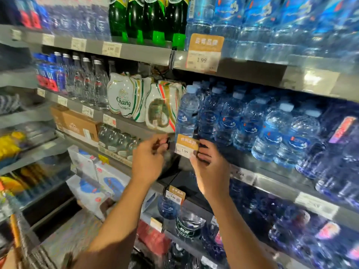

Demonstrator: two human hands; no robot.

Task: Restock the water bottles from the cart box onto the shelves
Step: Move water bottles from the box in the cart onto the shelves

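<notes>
Water bottles: we see them standing in a tight row on the middle shelf, right of centre, their bases close behind the front lip; the leftmost bottle stands at the row's left end.

Far left: blurred yellow packs on a neighbouring rack, and a strip of floor low down beside our arms.

Glass bottles: upright on the same level, left of the white multipacks.

Chang packs: two white wrapped packs just left of the leftmost bottle, touching or nearly so; we cannot tell which.

Cardboard box: one level down at left, pushed against the edge.

Left hand: raised to the shelf lip below the Chang packs, fingers curled around something small and dark; blur hides what it is and how firmly it is held.

Price tag: an orange and white card hanging from the lip between our two hands.

Right hand: at the tag's right edge, fingers bent against the lip below the bottles; whether it pinches the tag we cannot tell.

Shelf edge: a grey rail running down to the right.

Open room: a dark gap under the rail between our forearms; above the bottle caps, a little space beneath the upper shelf.
</notes>
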